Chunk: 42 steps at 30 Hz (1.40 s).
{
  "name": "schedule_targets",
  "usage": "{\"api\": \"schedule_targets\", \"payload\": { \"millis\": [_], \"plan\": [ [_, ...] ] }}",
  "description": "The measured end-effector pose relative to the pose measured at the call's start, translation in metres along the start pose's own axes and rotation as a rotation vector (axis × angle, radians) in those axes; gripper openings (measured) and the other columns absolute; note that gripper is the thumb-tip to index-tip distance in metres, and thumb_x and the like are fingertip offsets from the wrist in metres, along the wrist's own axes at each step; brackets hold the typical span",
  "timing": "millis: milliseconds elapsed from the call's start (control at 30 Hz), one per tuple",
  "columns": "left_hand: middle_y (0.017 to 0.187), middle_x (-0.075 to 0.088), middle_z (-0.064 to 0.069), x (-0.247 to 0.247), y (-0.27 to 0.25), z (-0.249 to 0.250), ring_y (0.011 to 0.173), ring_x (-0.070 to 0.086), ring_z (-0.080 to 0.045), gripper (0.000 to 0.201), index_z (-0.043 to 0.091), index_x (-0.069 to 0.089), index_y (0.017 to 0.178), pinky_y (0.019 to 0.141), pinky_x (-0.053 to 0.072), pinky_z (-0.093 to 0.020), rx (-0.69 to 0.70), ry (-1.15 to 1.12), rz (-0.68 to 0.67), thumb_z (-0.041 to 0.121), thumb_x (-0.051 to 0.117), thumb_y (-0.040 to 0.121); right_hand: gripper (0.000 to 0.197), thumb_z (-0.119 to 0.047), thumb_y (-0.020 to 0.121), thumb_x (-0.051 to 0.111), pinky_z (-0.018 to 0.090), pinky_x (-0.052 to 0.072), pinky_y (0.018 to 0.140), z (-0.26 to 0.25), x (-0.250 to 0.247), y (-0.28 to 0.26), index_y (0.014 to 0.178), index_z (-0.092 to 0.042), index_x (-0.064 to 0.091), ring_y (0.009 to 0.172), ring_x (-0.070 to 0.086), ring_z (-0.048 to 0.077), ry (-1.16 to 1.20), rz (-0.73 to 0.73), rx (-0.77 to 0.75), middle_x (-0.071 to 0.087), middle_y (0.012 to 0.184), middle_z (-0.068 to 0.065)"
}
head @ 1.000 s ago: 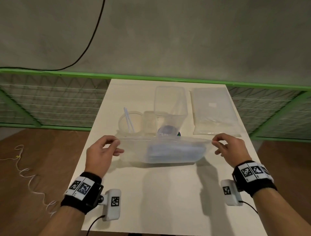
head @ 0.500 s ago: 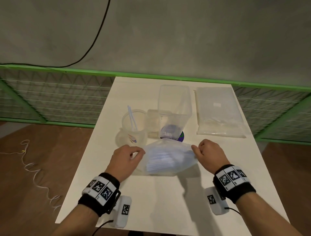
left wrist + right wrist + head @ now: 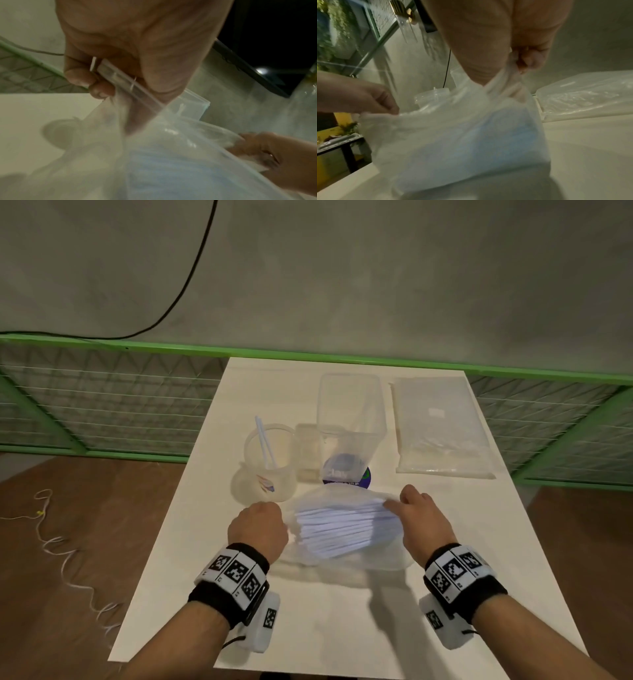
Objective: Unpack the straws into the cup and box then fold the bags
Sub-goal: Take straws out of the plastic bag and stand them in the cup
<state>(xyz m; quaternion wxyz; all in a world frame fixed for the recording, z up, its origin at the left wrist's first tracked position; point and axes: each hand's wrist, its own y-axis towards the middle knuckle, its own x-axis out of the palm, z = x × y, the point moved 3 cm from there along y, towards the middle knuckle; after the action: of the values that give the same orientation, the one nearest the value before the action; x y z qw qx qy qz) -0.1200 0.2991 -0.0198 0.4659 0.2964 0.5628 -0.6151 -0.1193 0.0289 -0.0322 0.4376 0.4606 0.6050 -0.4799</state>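
A clear plastic bag (image 3: 346, 525) full of white straws (image 3: 339, 525) hangs just above the table's middle. My left hand (image 3: 260, 525) pinches its left top edge, and my right hand (image 3: 418, 515) pinches the right top edge. In the left wrist view the bag's seal strip (image 3: 123, 79) runs between my thumb and fingers. In the right wrist view my fingers (image 3: 527, 62) bunch the bag's film (image 3: 453, 135). Behind the bag stand a clear cup (image 3: 265, 463) with two straws and a tall clear box (image 3: 349, 426).
A second flat bag of straws (image 3: 442, 426) lies at the table's back right. A small clear container (image 3: 308, 450) sits between cup and box. A round blue-green object (image 3: 364, 475) sits at the box's foot. Green mesh railing (image 3: 102, 405) borders the white table (image 3: 479, 577).
My hands have come closer together and nearer to me, so the bag, first stretched wide, now bulges open and the straws show from above.
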Motion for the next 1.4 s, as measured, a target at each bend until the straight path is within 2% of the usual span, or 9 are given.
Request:
{"api": "schedule_targets", "payload": {
  "millis": [100, 267, 433, 600, 867, 1000, 1100, 1233, 1400],
  "plan": [
    [0.143, 0.037, -0.01, 0.004, -0.003, -0.001, 0.122, 0.05, -0.031, 0.059, 0.02, 0.032, 0.15, 0.097, 0.047, -0.037, 0.063, 0.111, -0.097, 0.013, 0.052, 0.095, 0.074, 0.009, 0.078, 0.049, 0.037, 0.046, 0.069, 0.003, -0.006, -0.006, 0.146, -0.018, 0.032, 0.077, 0.042, 0.026, 0.019, -0.084, 0.044, 0.032, 0.124, 0.006],
    [0.155, 0.013, -0.001, 0.003, -0.009, -0.002, 0.103, 0.056, -0.031, 0.097, 0.021, 0.003, 0.158, 0.08, 0.046, -0.031, 0.238, -0.174, 0.081, -0.013, 0.05, 0.08, 0.103, 0.012, 0.074, 0.056, 0.03, 0.041, 0.068, -0.005, -0.016, -0.014, 0.155, -0.021, 0.002, 0.08, 0.049, 0.027, 0.044, -0.047, 0.036, 0.015, 0.142, -0.001],
    [0.137, 0.032, 0.003, 0.025, -0.008, -0.002, 0.122, 0.05, -0.019, 0.089, 0.023, 0.021, 0.155, 0.093, 0.039, -0.02, 0.171, -0.481, -0.008, -0.009, 0.055, 0.08, 0.086, 0.011, 0.079, 0.049, 0.037, 0.048, 0.07, -0.022, -0.01, -0.014, 0.151, -0.024, 0.019, 0.084, 0.062, 0.036, 0.06, -0.186, 0.001, 0.025, 0.136, -0.001],
    [0.14, 0.035, 0.003, 0.026, -0.008, -0.004, 0.125, 0.051, -0.02, 0.08, 0.023, 0.025, 0.154, 0.098, 0.042, -0.03, 0.141, -0.533, 0.144, -0.001, 0.061, 0.087, 0.088, 0.013, 0.076, 0.048, 0.037, 0.051, 0.07, -0.022, -0.01, -0.006, 0.151, -0.024, 0.019, 0.08, 0.06, 0.033, 0.155, -0.106, 0.003, 0.031, 0.129, -0.002],
    [0.164, -0.002, 0.012, 0.016, -0.003, -0.017, 0.112, 0.047, -0.026, 0.107, 0.026, 0.002, 0.158, 0.089, 0.049, -0.033, 0.26, -0.2, 0.14, -0.02, 0.048, 0.073, 0.092, 0.015, 0.076, 0.05, 0.037, 0.05, 0.078, -0.016, -0.028, 0.001, 0.153, -0.023, 0.017, 0.091, 0.061, 0.036, 0.188, -0.053, 0.006, 0.031, 0.133, 0.001],
    [0.163, -0.021, 0.015, 0.048, -0.005, -0.02, 0.109, 0.043, -0.026, 0.101, 0.025, -0.008, 0.158, 0.086, 0.046, -0.028, 0.162, -0.086, -0.029, -0.013, 0.047, 0.082, 0.081, 0.007, 0.081, 0.05, 0.038, 0.047, 0.08, -0.016, -0.001, -0.005, 0.15, -0.025, 0.021, 0.092, 0.061, 0.039, 0.085, -0.259, 0.022, 0.033, 0.127, 0.006],
    [0.164, -0.014, 0.013, 0.056, -0.002, -0.02, 0.121, 0.05, -0.026, 0.101, 0.026, -0.005, 0.158, 0.093, 0.045, -0.024, 0.178, -0.208, -0.027, -0.011, 0.052, 0.084, 0.08, 0.002, 0.083, 0.045, 0.038, 0.05, 0.083, -0.01, 0.006, -0.003, 0.15, -0.033, 0.022, 0.094, 0.06, 0.036, 0.104, -0.255, 0.036, 0.04, 0.121, 0.006],
    [0.144, 0.031, 0.007, 0.054, 0.005, -0.022, 0.128, 0.049, -0.018, 0.091, 0.033, 0.027, 0.152, 0.09, 0.038, -0.018, 0.141, -0.447, 0.016, -0.013, 0.054, 0.079, 0.066, -0.006, 0.089, 0.039, 0.037, 0.047, 0.091, 0.003, 0.01, 0.002, 0.145, -0.04, 0.035, 0.107, 0.055, 0.032, 0.028, -0.241, 0.132, 0.051, 0.125, 0.005],
    [0.115, 0.033, 0.0, 0.049, 0.009, -0.004, 0.103, 0.054, -0.028, 0.046, 0.026, 0.047, 0.117, 0.09, 0.049, -0.034, -0.035, -0.483, -0.052, -0.004, 0.052, 0.082, 0.038, -0.008, 0.091, 0.041, 0.032, 0.044, 0.092, 0.006, 0.007, 0.013, 0.124, -0.015, 0.058, 0.111, 0.058, 0.028, -0.093, -0.226, 0.146, 0.06, 0.12, 0.009]
  ]
}}
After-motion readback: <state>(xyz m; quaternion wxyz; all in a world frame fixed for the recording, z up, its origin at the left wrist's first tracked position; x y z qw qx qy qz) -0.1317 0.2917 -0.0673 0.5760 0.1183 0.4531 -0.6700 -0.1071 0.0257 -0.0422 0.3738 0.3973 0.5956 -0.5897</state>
